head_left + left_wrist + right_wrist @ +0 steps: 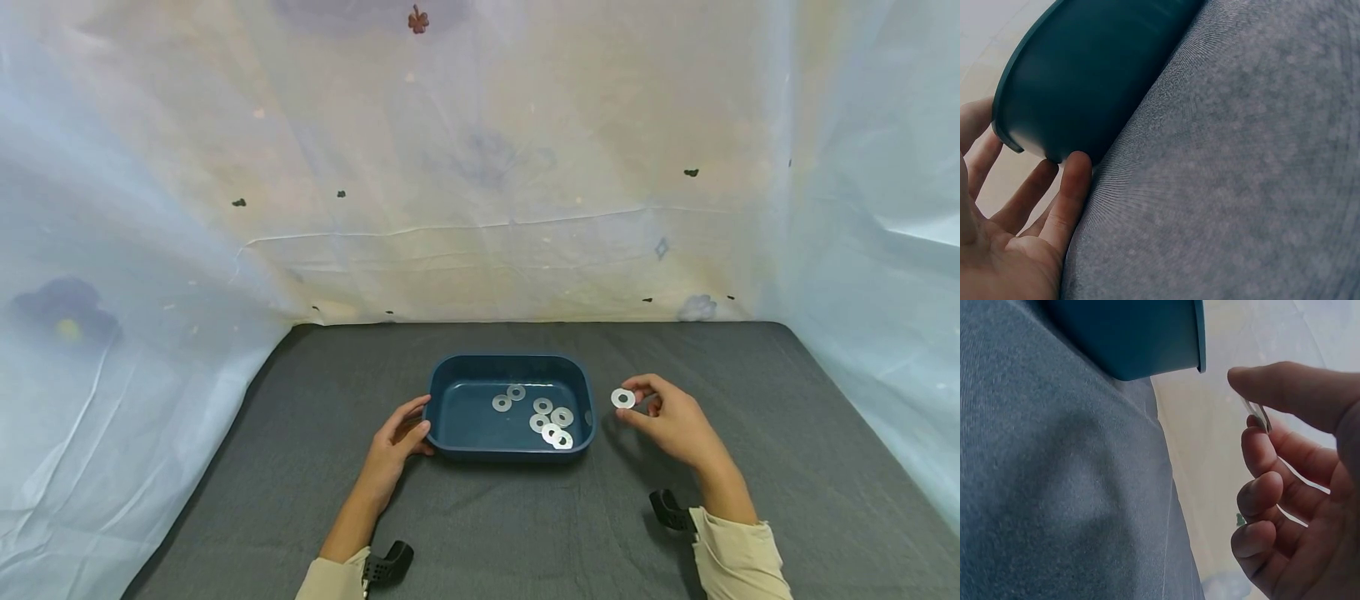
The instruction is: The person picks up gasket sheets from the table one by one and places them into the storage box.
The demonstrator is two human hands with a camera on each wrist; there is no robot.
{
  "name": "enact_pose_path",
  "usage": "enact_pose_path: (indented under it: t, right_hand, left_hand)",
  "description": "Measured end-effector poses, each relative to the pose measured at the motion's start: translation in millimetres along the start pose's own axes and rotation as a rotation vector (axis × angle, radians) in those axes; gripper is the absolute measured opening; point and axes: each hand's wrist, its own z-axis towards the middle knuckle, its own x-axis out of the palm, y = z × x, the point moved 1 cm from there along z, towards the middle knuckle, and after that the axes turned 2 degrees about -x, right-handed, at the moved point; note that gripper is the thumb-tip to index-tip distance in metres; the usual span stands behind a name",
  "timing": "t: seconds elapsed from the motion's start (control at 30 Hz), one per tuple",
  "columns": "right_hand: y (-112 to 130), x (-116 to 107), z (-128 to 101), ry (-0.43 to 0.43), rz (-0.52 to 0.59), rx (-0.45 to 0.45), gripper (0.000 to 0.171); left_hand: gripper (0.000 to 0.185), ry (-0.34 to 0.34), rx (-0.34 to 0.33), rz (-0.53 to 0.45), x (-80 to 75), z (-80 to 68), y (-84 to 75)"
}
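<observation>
Right hand [667, 421] pinches one washer [622, 398] between thumb and fingertips, held above the mat [787, 467] just right of the tray [450, 417]. Left hand [397, 442], fingers relaxed and apart, rests against the tray's left wall. Seven loose washers [542, 414] lie inside the tray.

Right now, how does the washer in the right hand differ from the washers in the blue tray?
The held washer is pinched off the table in the right hand; the tray washers lie flat inside the blue tray. It is single and outside the tray; they cluster, some overlapping. All are silvery rings with a centre hole.
</observation>
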Motion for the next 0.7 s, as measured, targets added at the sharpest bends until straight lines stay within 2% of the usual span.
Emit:
enact_pose_path:
  t: [0.7]
  right_hand:
    - [11,10,2,0.025,-0.005,-0.017,0.038]
  left_hand:
    - [0.045,-0.012,-0.014,-0.01,1.1,0.1,-0.7]
